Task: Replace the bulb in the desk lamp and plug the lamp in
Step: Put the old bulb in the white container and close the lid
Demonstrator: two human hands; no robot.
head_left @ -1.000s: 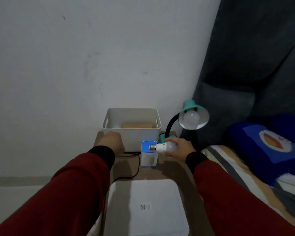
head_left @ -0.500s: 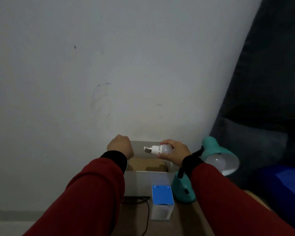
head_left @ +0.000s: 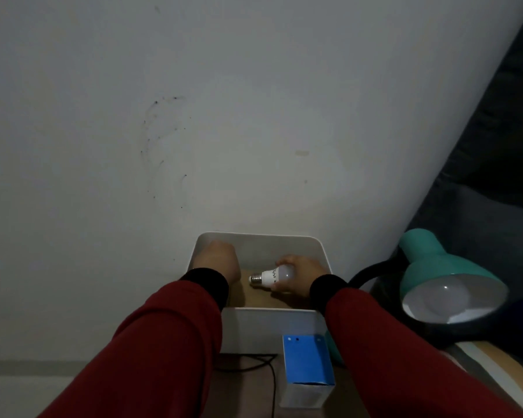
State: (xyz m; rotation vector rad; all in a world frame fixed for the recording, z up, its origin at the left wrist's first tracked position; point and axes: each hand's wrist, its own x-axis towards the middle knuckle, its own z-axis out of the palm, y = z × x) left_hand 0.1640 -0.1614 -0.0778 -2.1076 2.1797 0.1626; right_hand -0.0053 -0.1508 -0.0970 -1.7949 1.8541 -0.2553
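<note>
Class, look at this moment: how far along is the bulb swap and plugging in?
Done: a bulb already sits in the lamp. In hand: the right hand holds a loose bulb inside the white bin; the left hand is there too, closed. Left: plugging in; a black cord lies on the table, no plug visible.

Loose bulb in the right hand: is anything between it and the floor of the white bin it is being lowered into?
Nothing visible. The right hand holds the loose bulb inside the white bin, just above its bare brown floor. The left hand is inside too, off to the left.
</note>
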